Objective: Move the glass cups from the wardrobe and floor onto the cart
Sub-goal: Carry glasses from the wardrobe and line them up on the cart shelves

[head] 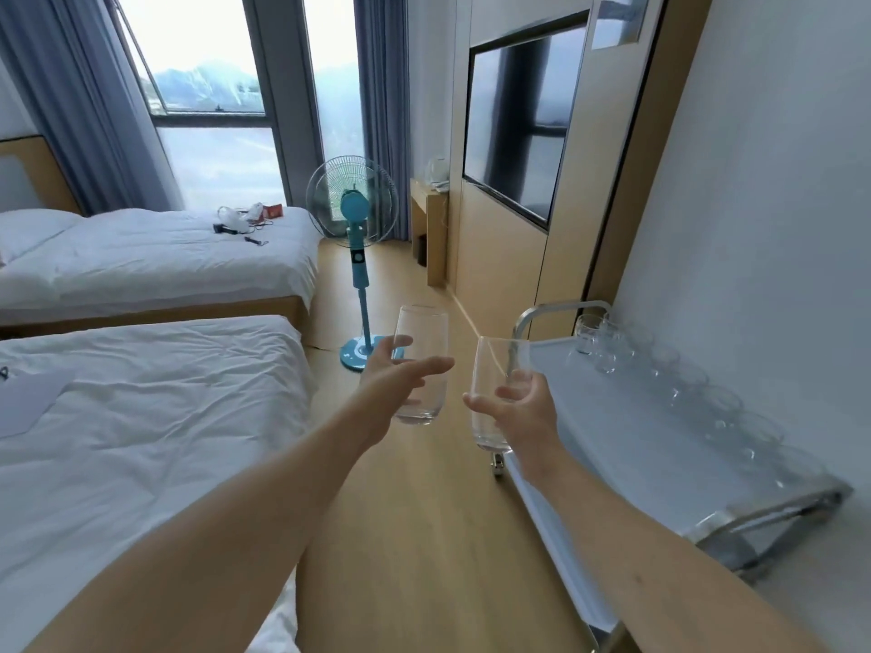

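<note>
Wooden floor runs between two white beds and a steel cart standing against the right wall. Both bare arms reach forward over the floor. The left hand curls around a tall glass cup, fingers wrapped across its lower half, held upright. The right hand grips a second glass cup near its base, tilted slightly, just beside the cart's near edge. More glasses line the cart's surface along the wall.
</note>
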Tool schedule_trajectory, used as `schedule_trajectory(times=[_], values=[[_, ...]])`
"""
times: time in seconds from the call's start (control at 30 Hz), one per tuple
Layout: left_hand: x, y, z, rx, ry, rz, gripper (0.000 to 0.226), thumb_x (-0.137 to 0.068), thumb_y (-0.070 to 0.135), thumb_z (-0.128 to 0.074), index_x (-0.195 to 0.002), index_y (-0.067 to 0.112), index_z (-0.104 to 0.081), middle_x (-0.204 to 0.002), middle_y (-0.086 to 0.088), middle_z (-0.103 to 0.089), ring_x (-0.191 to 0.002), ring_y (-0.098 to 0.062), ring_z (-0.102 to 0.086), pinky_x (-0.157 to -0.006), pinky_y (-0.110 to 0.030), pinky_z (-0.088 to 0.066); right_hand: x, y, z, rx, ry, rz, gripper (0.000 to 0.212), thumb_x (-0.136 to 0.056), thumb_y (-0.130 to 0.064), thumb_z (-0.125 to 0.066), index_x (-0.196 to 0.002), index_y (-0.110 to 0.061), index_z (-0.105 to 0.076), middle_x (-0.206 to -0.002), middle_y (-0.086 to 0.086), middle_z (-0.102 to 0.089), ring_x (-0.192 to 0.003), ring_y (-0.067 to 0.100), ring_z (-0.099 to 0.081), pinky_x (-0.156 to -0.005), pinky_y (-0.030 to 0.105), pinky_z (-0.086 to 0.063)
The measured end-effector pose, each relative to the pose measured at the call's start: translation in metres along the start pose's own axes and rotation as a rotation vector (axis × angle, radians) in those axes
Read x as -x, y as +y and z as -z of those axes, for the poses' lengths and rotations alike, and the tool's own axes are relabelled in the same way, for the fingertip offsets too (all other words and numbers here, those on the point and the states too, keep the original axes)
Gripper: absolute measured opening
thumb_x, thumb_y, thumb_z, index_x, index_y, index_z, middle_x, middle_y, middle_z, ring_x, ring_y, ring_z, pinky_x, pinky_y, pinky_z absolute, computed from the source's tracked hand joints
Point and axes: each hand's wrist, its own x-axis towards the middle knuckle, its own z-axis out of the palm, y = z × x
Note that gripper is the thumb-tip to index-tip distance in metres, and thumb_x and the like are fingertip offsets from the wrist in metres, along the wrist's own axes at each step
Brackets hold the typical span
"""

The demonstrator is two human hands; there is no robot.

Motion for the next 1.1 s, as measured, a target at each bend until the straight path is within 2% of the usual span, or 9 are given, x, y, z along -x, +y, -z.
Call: schedule_trajectory(times=[0.17,0.37,0.5,0.67,0.83,0.9,1.0,1.1], values=[[-0.053,-0.012,-0.012,0.004,-0.027,0.047,0.078,-0.07,0.037,-0.091,-0.134,0.027,-0.048,-0.114,0.0,-0.062,-0.104,-0.021,-0.066,-0.065,-0.028,-0.05,-0.049,0.016,-0.001,0.031,0.039,-0.027,0.089,-0.061,-0.031,-0.097,-0.132,-0.017,-0.046,-0.111,0.001,-0.064,-0.103,0.02,-0.067,-0.095,0.048,-0.057],[-0.13,-0.023,-0.044,-0.01,0.006,0.077,0.076,-0.069,0.039,-0.092,-0.131,0.03,-0.049,-0.108,0.004,-0.062,-0.099,-0.017,-0.067,-0.059,-0.024,-0.049,-0.131,0.034,0.005,-0.002,0.035,-0.063,0.101,-0.046,-0.043,-0.094,-0.132,-0.018,-0.046,-0.112,0.002,-0.063,-0.104,0.02,-0.066,-0.094,0.049,-0.057],[-0.183,-0.025,-0.07,-0.015,0.017,0.101,0.079,-0.066,0.041,-0.093,-0.131,0.03,-0.049,-0.109,0.002,-0.063,-0.1,-0.018,-0.067,-0.061,-0.026,-0.05,-0.19,0.041,0.017,0.001,0.015,-0.072,0.091,-0.059,-0.032,-0.098,-0.132,-0.019,-0.045,-0.117,0.005,-0.063,-0.106,0.021,-0.065,-0.093,0.045,-0.057],[-0.244,-0.02,-0.107,-0.023,-0.005,0.116,0.08,-0.065,0.039,-0.093,-0.131,0.029,-0.048,-0.109,0.003,-0.063,-0.099,-0.018,-0.068,-0.06,-0.025,-0.052,-0.257,0.046,0.033,0.013,0.042,-0.097,0.078,-0.061,-0.028,-0.097,-0.118,-0.025,-0.044,-0.111,0.004,-0.063,-0.101,0.018,-0.066,-0.091,0.043,-0.057],[-0.296,-0.02,-0.137,-0.042,-0.061,0.142,0.077,-0.068,0.038,-0.092,-0.13,0.029,-0.048,-0.113,-0.002,-0.064,-0.102,-0.019,-0.067,-0.068,-0.032,-0.055,-0.303,0.056,0.048,0.024,0.074,-0.118,0.084,-0.063,-0.033,-0.096,-0.127,-0.022,-0.043,-0.11,0.001,-0.062,-0.102,0.019,-0.065,-0.092,0.042,-0.055],[-0.316,-0.024,-0.147,-0.048,-0.086,0.152,0.075,-0.069,0.036,-0.092,-0.128,0.029,-0.048,-0.115,-0.004,-0.065,-0.102,-0.021,-0.066,-0.078,-0.04,-0.059,-0.318,0.062,0.053,0.03,0.106,-0.133,0.087,-0.063,-0.033,-0.096,-0.131,-0.019,-0.044,-0.109,0.0,-0.062,-0.102,0.019,-0.065,-0.092,0.042,-0.055],[-0.344,-0.03,-0.159,-0.052,-0.122,0.168,0.074,-0.068,0.037,-0.092,-0.127,0.03,-0.048,-0.117,-0.005,-0.064,-0.105,-0.022,-0.066,-0.092,-0.049,-0.057,-0.339,0.07,0.056,0.028,0.151,-0.153,0.088,-0.062,-0.033,-0.097,-0.132,-0.018,-0.045,-0.112,0.003,-0.061,-0.1,0.018,-0.065,-0.092,0.044,-0.057],[-0.375,-0.036,-0.17,-0.037,-0.184,0.18,0.074,-0.068,0.036,-0.093,-0.128,0.027,-0.049,-0.118,-0.005,-0.065,-0.105,-0.023,-0.066,-0.092,-0.051,-0.058,-0.357,0.079,0.055,0.026,0.193,-0.169,0.089,-0.061,-0.036,-0.096,-0.132,-0.02,-0.044,-0.114,0.003,-0.06,-0.099,0.017,-0.065,-0.088,0.042,-0.058]])
